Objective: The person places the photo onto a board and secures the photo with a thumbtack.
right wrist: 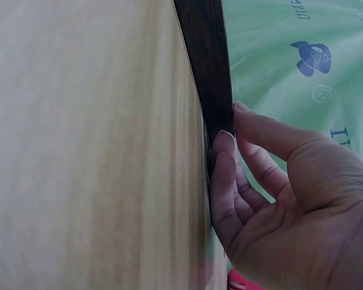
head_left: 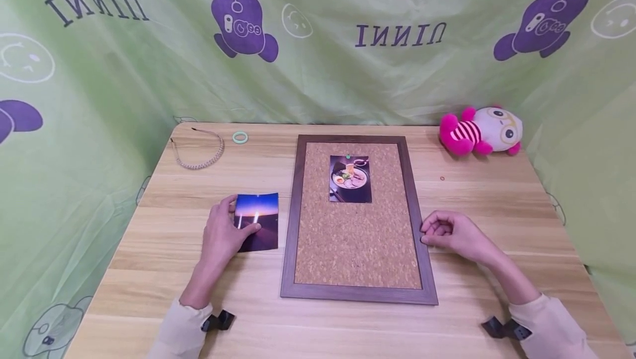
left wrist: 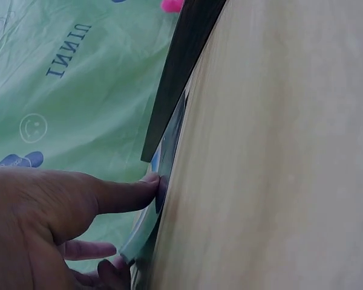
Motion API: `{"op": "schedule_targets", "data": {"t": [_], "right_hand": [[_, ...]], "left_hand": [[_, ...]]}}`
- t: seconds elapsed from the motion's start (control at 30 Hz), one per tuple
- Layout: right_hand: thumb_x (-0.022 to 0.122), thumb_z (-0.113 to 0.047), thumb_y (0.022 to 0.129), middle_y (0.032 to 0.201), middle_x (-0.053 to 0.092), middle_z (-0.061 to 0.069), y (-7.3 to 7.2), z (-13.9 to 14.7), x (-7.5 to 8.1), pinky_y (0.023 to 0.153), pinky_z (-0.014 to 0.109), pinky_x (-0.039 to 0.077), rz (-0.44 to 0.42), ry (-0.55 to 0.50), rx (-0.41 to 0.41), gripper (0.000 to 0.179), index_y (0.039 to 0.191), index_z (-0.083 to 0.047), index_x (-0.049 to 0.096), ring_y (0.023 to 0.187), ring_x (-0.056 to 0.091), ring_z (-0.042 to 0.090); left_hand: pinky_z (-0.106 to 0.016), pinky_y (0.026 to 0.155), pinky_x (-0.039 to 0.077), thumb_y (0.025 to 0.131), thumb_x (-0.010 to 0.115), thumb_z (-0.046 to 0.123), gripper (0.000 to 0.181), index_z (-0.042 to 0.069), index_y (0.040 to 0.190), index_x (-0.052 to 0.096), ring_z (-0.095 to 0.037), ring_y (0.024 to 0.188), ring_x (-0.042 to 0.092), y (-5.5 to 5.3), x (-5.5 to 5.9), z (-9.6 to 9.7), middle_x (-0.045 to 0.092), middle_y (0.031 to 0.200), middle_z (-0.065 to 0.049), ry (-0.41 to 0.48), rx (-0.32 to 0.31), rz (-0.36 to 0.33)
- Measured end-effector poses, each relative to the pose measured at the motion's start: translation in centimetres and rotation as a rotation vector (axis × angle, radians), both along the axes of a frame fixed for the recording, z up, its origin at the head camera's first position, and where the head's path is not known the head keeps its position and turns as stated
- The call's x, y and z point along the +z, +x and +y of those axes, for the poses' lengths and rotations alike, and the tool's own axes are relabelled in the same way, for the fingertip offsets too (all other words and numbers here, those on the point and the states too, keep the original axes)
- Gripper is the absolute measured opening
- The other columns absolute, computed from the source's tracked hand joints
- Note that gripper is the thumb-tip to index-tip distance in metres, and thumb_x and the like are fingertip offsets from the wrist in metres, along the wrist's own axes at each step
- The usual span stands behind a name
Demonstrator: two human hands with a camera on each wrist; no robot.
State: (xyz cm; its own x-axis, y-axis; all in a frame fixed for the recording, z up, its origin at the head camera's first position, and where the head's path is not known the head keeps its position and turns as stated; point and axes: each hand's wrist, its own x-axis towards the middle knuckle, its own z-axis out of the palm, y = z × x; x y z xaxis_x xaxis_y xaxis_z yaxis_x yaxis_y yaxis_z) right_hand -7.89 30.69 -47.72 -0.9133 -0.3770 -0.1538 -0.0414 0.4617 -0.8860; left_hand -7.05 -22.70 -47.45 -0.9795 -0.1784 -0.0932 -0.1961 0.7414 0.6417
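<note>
A cork board (head_left: 358, 248) with a dark wood frame lies flat on the table. Pinned near its top with a green pin (head_left: 348, 157) is a photo of a noodle bowl (head_left: 350, 179). Left of the board, my left hand (head_left: 221, 235) holds a photo of a blue and orange sunset (head_left: 263, 232), thumb across its face and fingers at its left edge, partly hidden. On the other side, my right hand (head_left: 457, 236) grips the board's right edge; in the right wrist view, the frame's edge (right wrist: 209, 66) meets the thumb and curled fingertips.
A beaded headband (head_left: 199, 164) and a mint-green ring (head_left: 240, 137) lie at the back left. At the back right is a pink plush toy (head_left: 479, 131), with a small reddish item (head_left: 442, 178) in front of it. Green printed cloth (head_left: 318, 88) hangs behind the table.
</note>
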Motion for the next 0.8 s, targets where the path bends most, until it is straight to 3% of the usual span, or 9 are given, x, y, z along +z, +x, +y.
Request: {"op": "schedule_targets", "data": {"t": [0.13,0.2,0.33,0.5,0.63,0.8], "right_hand": [[0.086,0.002,0.093,0.089,0.073,0.004,0.0,0.0,0.0,0.067,0.022,0.059,0.003,-0.009,0.0,0.016,0.104,0.004,0.074,0.078,0.068,0.009],[0.086,0.002,0.093,0.089,0.073,0.004,0.0,0.0,0.0,0.066,0.022,0.06,0.008,-0.015,-0.001,0.016,0.104,0.004,0.074,0.078,0.068,0.009],[0.085,0.003,0.092,0.089,0.073,0.004,0.0,0.1,-0.1,0.066,0.022,0.06,0.015,-0.021,0.008,0.016,0.104,0.004,0.074,0.077,0.068,0.009],[0.085,0.004,0.093,0.088,0.073,0.003,0.0,0.2,-0.1,0.065,0.022,0.059,0.028,-0.017,0.02,0.016,0.104,0.004,0.074,0.076,0.068,0.008],[0.085,0.004,0.093,0.088,0.073,0.003,0.0,0.2,-0.1,0.065,0.022,0.059,0.034,-0.016,0.021,0.015,0.103,0.004,0.074,0.076,0.068,0.008],[0.085,0.003,0.093,0.088,0.073,0.003,0.1,0.2,0.0,0.065,0.021,0.059,0.037,-0.005,0.014,0.015,0.103,0.004,0.074,0.077,0.068,0.008]], "left_hand": [[-0.05,0.082,0.056,0.086,0.095,0.014,0.087,-0.006,0.158,0.051,-0.037,0.096,0.069,-0.3,-0.1,-0.6,0.074,0.123,-0.027,-0.008,-0.019,0.058],[-0.041,0.071,0.054,0.086,0.096,0.015,0.081,-0.003,0.154,0.057,-0.028,0.083,0.068,-0.5,-0.9,-1.2,0.077,0.112,-0.021,-0.024,-0.026,0.101],[-0.034,0.061,0.052,0.091,0.089,0.009,0.064,-0.003,0.149,0.062,-0.023,0.075,0.069,-0.5,-1.4,-1.8,0.077,0.103,-0.018,-0.028,-0.041,0.163],[-0.038,0.068,0.062,0.099,0.073,-0.006,0.051,-0.002,0.149,0.065,-0.034,0.086,0.077,0.1,0.1,-1.5,0.079,0.109,-0.023,-0.008,-0.022,0.156],[-0.045,0.08,0.066,0.102,0.068,-0.009,0.05,0.001,0.151,0.065,-0.04,0.099,0.079,0.2,0.8,-1.7,0.078,0.115,-0.025,0.018,0.004,0.141],[-0.026,0.077,0.061,0.102,0.068,-0.008,0.049,0.002,0.15,0.067,-0.04,0.1,0.079,0.2,0.8,-2.2,0.079,0.114,-0.025,0.058,0.025,0.139]]}}
